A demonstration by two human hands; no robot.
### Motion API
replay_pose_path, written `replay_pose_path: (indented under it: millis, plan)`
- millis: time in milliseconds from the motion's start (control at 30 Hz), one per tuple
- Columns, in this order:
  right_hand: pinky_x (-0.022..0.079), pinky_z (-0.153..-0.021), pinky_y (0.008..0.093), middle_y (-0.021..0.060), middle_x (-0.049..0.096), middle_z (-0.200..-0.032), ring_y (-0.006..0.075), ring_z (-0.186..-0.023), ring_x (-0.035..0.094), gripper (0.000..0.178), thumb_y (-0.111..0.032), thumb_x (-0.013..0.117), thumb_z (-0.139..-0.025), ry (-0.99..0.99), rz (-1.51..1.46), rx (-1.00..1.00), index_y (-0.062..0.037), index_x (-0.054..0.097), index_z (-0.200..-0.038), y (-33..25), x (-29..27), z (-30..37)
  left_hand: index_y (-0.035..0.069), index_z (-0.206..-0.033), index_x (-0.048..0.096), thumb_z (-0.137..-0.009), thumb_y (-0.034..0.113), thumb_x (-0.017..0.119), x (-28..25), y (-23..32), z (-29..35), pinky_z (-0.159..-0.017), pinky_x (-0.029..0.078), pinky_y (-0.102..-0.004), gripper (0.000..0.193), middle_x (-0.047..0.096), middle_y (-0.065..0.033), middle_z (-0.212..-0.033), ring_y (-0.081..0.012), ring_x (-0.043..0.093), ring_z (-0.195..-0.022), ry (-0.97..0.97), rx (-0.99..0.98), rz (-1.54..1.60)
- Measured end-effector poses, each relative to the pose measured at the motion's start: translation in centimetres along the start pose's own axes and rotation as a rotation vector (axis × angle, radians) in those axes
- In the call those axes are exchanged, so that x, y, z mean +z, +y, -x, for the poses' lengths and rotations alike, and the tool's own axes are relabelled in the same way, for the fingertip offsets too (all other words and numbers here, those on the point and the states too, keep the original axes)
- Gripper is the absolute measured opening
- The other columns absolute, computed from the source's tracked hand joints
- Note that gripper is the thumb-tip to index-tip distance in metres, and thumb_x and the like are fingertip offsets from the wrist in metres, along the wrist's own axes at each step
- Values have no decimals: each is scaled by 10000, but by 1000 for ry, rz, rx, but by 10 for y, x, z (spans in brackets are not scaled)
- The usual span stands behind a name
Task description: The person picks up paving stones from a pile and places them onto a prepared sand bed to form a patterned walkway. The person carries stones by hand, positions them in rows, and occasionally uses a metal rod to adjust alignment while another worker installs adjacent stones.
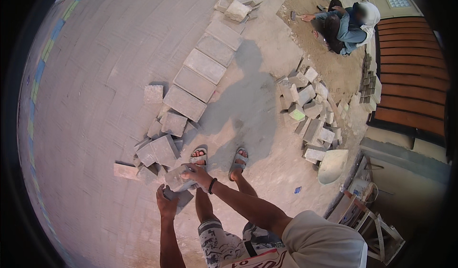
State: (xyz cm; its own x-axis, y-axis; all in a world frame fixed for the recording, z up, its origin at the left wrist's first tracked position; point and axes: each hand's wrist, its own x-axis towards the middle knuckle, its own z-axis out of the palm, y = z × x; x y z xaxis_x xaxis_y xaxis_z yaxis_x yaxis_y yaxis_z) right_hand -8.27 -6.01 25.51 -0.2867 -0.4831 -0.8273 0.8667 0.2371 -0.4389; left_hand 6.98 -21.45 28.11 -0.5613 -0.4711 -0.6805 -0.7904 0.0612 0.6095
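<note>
Low in front of me, my left hand (167, 204) is closed on the edge of a dark grey paver (184, 199). Just above it, my right hand (196, 174) grips a lighter, dusty concrete block (175, 178) from its right side. The two pieces are close together and partly overlap, so I cannot tell whether they touch. Beyond my hands, a loose heap of concrete pavers (160, 151) lies to the left of my sandalled feet. A row of large flat slabs (195, 80) runs from that heap toward the far side.
Broken blocks are piled (310, 110) at the right, with a pale basin-like scoop (333, 167) beside them. A co-worker (350, 27) crouches on bare sand at the far right, near an orange-brown slatted gate (410, 70). A wooden frame (377, 230) stands lower right.
</note>
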Motion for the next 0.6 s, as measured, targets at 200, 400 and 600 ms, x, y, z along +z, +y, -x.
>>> replay_pose_path:
  millis: [200, 400, 600]
  plan:
    - [514, -613, 363, 33, 568, -1065, 161, -916, 561, 533, -368, 676, -754, 119, -53, 226, -144, 483, -1197, -26, -54, 41, -23, -1253, 413, -598, -48, 676, -22, 49, 8, -874, 445, -340, 707, 524, -156, -1131, -238, 540, -992, -45, -149, 164]
    - [489, -686, 410, 54, 562, -1078, 186, -1016, 519, 559, -347, 694, -735, 340, 34, 262, -133, 474, -1202, -5, -129, 66, -42, -1269, 393, -652, -66, 639, -43, 76, -13, -845, 464, -341, 665, 557, -155, -1094, -236, 566, -952, 25, -161, 326]
    - [484, -674, 429, 77, 554, -1136, 216, -992, 551, 680, -308, 698, -721, 327, 233, 66, -150, 412, -1318, 44, -179, 63, -64, -1274, 378, -682, -73, 624, -65, 97, -58, -859, 464, -343, 642, 556, -160, -1116, -243, 575, -964, 111, -178, 537]
